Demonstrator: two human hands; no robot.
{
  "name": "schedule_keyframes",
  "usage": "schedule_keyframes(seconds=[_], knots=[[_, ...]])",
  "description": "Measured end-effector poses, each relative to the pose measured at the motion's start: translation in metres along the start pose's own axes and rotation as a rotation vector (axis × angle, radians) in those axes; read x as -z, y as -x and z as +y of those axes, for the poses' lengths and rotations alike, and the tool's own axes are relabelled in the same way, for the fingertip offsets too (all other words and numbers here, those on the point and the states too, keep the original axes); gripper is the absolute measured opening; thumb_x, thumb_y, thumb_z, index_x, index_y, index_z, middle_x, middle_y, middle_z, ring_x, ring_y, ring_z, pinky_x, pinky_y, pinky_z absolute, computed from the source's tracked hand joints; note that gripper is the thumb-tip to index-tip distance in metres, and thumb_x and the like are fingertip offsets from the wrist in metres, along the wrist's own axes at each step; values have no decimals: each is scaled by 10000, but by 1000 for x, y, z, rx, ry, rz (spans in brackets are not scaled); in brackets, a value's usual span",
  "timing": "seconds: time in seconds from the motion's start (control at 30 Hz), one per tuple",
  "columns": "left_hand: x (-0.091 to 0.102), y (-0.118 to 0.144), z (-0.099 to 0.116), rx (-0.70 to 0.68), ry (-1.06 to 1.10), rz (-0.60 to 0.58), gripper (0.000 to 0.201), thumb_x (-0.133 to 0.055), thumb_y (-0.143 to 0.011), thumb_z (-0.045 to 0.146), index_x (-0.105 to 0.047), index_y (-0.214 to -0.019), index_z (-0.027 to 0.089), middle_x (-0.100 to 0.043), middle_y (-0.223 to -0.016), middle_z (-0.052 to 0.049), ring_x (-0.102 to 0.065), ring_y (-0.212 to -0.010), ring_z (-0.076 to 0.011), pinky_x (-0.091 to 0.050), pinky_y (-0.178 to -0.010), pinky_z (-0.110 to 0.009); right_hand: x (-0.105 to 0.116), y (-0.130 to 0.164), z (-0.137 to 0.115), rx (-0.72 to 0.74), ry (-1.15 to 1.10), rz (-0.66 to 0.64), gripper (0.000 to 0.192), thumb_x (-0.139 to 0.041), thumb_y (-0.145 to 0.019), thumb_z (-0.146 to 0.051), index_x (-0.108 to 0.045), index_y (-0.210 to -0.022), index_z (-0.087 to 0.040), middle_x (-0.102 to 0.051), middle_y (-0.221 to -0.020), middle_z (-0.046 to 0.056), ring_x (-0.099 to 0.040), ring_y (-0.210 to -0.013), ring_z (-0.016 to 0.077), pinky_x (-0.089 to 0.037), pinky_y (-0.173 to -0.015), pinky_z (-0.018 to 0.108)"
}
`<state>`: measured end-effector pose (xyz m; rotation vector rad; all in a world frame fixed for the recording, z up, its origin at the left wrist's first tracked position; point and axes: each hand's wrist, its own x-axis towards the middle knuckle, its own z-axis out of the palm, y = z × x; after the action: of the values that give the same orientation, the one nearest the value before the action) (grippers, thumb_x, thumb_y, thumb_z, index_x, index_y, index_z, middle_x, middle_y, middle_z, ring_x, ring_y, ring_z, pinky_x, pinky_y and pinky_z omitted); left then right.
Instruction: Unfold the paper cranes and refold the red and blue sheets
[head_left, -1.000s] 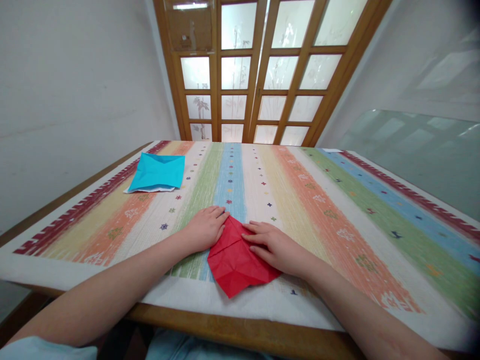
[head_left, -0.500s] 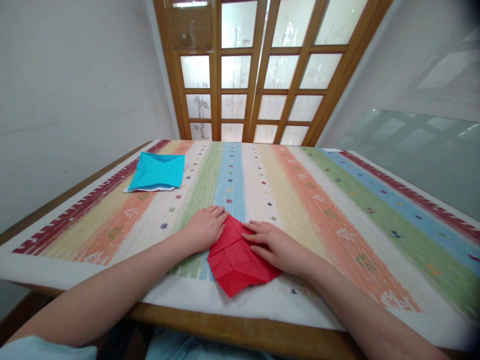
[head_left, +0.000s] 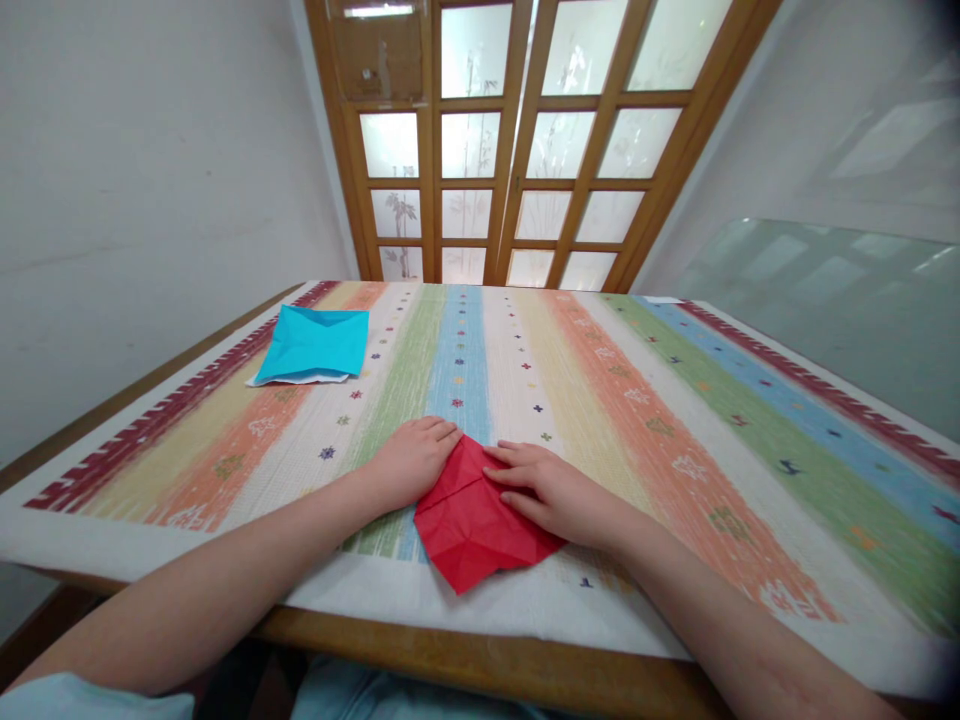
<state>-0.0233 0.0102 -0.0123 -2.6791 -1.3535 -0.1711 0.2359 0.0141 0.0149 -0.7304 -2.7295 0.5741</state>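
A creased square of red paper (head_left: 476,530) lies on the table in front of me, one corner pointing toward me and fold lines across its surface. My left hand (head_left: 416,460) rests palm down at its upper left edge, fingers stretched out with their tips at the far corner. Lying flat over the right side of the sheet is my right hand (head_left: 540,490), its fingers slightly apart and pressing on the paper. What is under both palms stays hidden.
Blue paper (head_left: 319,342) on top of white paper sits at the far left of the table. A striped tablecloth (head_left: 675,500) covers the wooden table. Behind it stand wood-framed glass doors (head_left: 517,185), with a wall (head_left: 150,200) on the left and a glass panel (head_left: 825,310) on the right.
My left hand has shifted very slightly at the paper's far corner. The right hand and the red paper look nearly unchanged.
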Motion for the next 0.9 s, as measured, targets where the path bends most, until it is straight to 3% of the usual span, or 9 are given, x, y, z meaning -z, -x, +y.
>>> schedule_keyframes(seconds=[0.33,0.57,0.9], knots=[[3,-2,2,60,22,5,359,-407,-1023,203,-622,-1302,132,-669,-1315,-129,-583,-1232,-275,-424,-1075,-430,5,0,-5,-17,-19,-16,361,-557,-971,-210,-701,-1295,-281,-610,-1432,85,-553,-1310,285,-401,-1130,488],[1,1,1,92,55,10,440,-366,-1015,189,-508,-1423,107,-659,-1309,-144,-587,-1225,-253,-445,-1042,-394,9,0,-8,-17,-29,-23,366,-563,-964,-200,-700,-1294,-278,-595,-1451,78,-555,-1307,279,-401,-1133,477],[6,-1,1,63,66,-12,382,-391,-1024,223,-616,-1326,161,-659,-1320,-121,-594,-1200,-264,-455,-1032,-420,9,1,-7,-7,-55,-15,359,-560,-961,-185,-716,-1270,-280,-601,-1442,76,-564,-1292,272,-410,-1125,463]])
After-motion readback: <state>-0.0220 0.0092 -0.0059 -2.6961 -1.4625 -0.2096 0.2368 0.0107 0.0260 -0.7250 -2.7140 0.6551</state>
